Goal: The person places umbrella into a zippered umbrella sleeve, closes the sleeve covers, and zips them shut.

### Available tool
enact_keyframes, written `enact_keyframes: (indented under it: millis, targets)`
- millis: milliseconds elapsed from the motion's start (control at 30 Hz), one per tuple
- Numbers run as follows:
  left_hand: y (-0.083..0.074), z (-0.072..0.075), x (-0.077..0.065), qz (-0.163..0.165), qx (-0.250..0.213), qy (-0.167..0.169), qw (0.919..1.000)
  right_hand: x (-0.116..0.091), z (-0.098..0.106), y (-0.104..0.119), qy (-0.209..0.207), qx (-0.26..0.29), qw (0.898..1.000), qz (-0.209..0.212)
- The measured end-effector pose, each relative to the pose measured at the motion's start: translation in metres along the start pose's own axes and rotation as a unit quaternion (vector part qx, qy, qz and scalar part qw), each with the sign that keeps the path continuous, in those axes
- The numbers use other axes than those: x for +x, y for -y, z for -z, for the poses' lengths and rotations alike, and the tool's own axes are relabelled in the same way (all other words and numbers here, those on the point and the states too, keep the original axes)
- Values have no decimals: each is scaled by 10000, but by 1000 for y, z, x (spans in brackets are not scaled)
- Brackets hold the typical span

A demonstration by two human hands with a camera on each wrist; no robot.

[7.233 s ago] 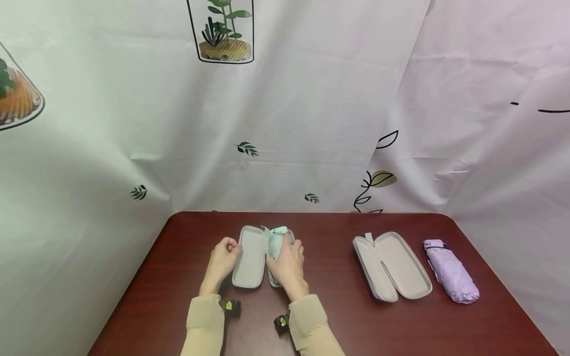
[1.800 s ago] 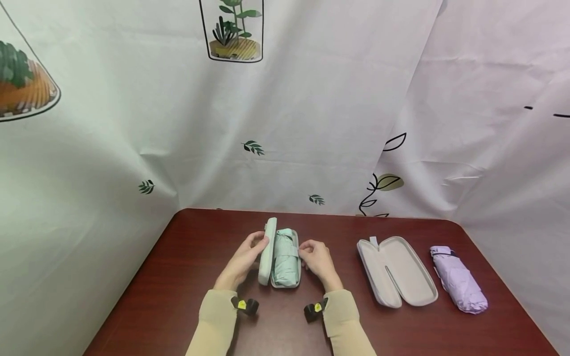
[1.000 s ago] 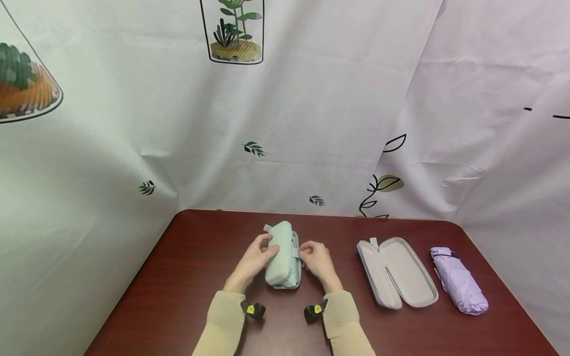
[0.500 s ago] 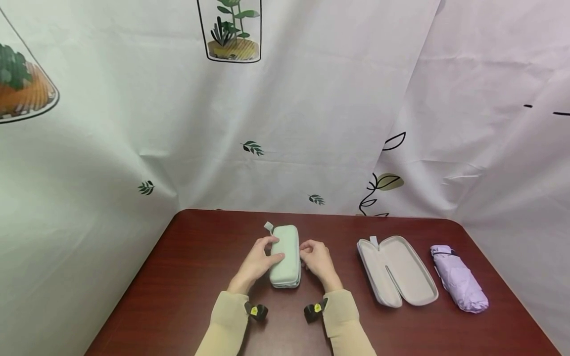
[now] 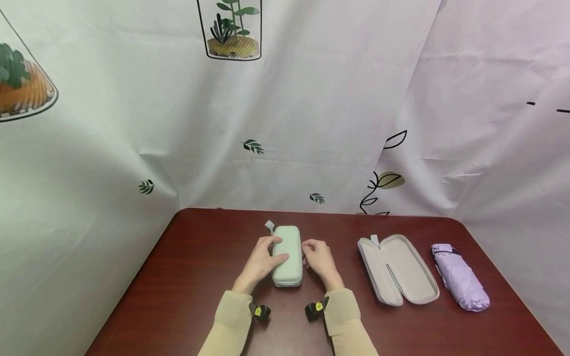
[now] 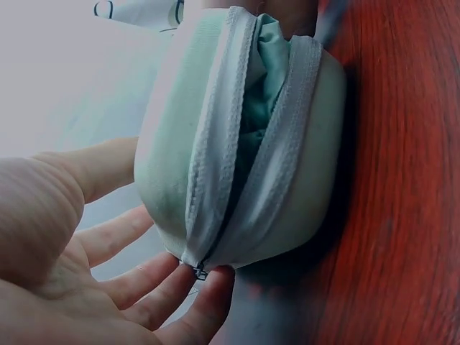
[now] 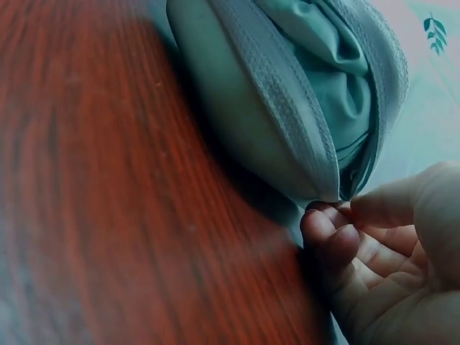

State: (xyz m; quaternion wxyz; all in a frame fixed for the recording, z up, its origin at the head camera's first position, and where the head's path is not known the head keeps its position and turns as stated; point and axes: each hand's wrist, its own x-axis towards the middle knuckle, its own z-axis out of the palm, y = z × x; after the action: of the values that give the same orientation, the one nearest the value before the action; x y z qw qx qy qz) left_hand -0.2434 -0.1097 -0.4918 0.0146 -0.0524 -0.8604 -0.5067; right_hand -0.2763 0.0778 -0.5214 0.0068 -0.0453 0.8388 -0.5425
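Observation:
A mint green zip case (image 5: 289, 267) lies on the table in the head view, its lid folded over. My left hand (image 5: 258, 261) holds the case's left side, thumb on the lid; in the left wrist view its fingertips touch the corner beside the zip slider (image 6: 200, 273). At the right edge, my right hand (image 5: 319, 257) has curled fingers, and in the right wrist view thumb and fingers pinch the rim. The zip is undone along the visible sides. Through the gap shows a green folded umbrella (image 7: 345, 93), hidden in the head view.
An opened pale case (image 5: 411, 272) with a light lining lies to the right on the dark red table (image 5: 200, 247). Beyond it is a lilac folded umbrella (image 5: 460, 279). A pale tab (image 5: 269, 225) sticks out at the mint case's far left corner. A printed cloth (image 5: 311, 99) hangs behind.
Earlier the mint case lay opened with the right hand on the green umbrella. My left hand has since swung the lid rightward down over it. The right hand stays at the right edge.

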Motion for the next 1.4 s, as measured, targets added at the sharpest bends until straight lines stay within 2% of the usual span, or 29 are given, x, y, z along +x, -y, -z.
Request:
enact_keyframes:
  millis: [233, 533, 700, 1000, 1233, 1400]
  targets:
    - [1, -3, 1, 40, -19, -80, 10000, 1, 2, 1, 217, 246, 9994, -95]
    - [-2, -7, 1, -103, 121, -113, 9998, 0, 6, 3, 216, 203, 9995, -118]
    - [-3, -7, 0, -89, 244, -114, 9996, 0, 6, 4, 211, 123, 9996, -117]
    - [0, -5, -2, -30, 158, -72, 9998, -3, 5, 7, 316, 17, 9994, -108]
    - [2, -4, -2, 15, 4, -27, 10000, -6, 13, 8, 713, -206, 9971, 187]
    - [6, -4, -1, 39, -22, 8, 10000, -7, 19, 12, 811, -382, 9950, 435]
